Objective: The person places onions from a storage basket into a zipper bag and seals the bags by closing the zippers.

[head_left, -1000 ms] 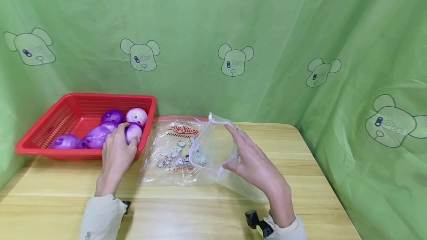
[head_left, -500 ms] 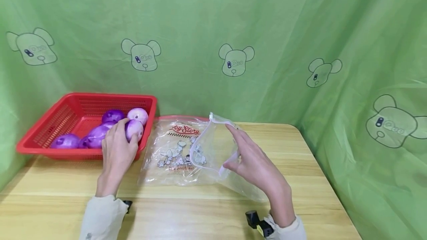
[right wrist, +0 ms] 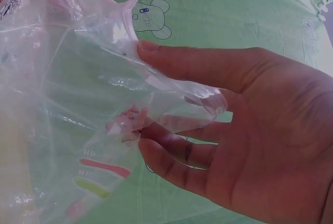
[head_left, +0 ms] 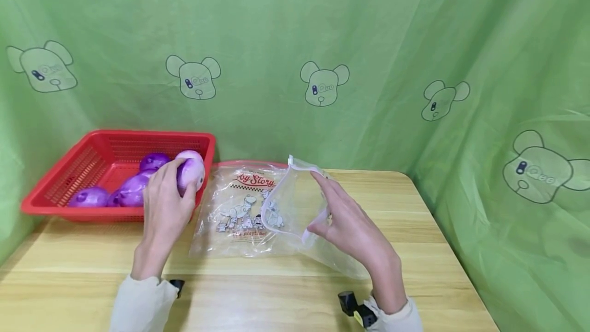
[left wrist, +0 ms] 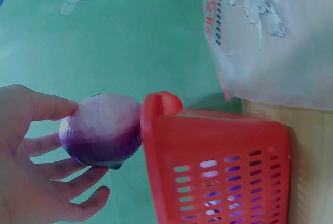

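My left hand grips a purple-and-white onion between thumb and fingers, at the right rim of the red plastic basket. In the left wrist view the onion appears beside the basket's rim, the hand's lower fingers spread under it. Several more shiny purple onions lie in the basket. My right hand holds the mouth of a clear zip bag, which gapes to the left. The right wrist view has the bag's rim between thumb and fingers, with some fingers behind the clear plastic.
Another clear bag, printed with "Toy Story" and cartoon figures, lies flat between basket and right hand. Under everything is a wooden table. A green curtain with bear-head outlines hangs behind and on both sides.
My left hand has lifted the onion slightly and moved it right, to the basket's edge, partly covering the pale onion behind. My right hand and the bag stay in place.
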Action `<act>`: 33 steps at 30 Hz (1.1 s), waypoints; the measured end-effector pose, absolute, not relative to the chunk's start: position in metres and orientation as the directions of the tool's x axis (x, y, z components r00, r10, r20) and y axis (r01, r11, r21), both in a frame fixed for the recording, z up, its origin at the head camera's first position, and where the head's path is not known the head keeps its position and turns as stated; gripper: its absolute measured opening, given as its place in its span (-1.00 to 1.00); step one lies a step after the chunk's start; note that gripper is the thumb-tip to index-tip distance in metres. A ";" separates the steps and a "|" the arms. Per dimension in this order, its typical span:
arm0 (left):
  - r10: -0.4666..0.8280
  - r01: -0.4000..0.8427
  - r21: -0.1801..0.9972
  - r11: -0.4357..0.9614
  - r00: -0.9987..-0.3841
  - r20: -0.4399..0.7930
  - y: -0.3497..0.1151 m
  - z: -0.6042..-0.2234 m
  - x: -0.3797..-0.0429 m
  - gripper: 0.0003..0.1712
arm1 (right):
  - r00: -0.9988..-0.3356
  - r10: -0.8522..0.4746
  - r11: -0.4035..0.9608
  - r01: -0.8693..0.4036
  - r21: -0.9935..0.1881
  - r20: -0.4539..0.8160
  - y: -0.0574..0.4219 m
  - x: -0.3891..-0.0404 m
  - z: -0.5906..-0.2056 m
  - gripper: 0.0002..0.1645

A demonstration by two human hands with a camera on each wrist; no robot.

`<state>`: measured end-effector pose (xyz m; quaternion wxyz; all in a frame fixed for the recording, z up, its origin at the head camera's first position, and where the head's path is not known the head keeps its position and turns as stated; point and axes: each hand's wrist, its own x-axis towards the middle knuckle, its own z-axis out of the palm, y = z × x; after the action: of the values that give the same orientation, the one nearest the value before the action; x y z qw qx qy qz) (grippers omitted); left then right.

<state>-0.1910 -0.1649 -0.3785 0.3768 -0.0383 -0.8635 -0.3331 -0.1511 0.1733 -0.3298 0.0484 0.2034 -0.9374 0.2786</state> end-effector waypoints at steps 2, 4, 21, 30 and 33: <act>-0.172 0.336 0.548 0.766 -0.714 0.678 -0.162 -0.375 -0.189 -0.45 | -0.912 -0.354 0.762 -0.409 -0.501 0.206 0.173 -0.151 -0.330 0.30; -0.163 0.350 0.554 0.755 -0.718 0.677 -0.159 -0.372 -0.188 -0.45 | -0.911 -0.355 0.763 -0.411 -0.499 0.209 0.173 -0.151 -0.330 0.30; 0.011 0.480 0.535 0.695 -0.751 0.660 -0.130 -0.352 -0.167 -0.42 | -0.909 -0.358 0.762 -0.417 -0.496 0.214 0.172 -0.151 -0.330 0.31; 0.125 0.570 0.507 0.646 -0.734 0.667 -0.111 -0.346 -0.156 -0.40 | -0.906 -0.362 0.758 -0.422 -0.497 0.218 0.171 -0.151 -0.329 0.31; 0.162 0.610 0.493 0.620 -0.715 0.681 -0.105 -0.346 -0.153 -0.42 | -0.905 -0.364 0.758 -0.425 -0.495 0.220 0.170 -0.151 -0.328 0.30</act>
<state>-0.1532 -0.1045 -0.3461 0.3016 -0.2274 -0.8481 -0.3716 -0.1505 0.1700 -0.3284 0.0551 0.2109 -0.9359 0.2767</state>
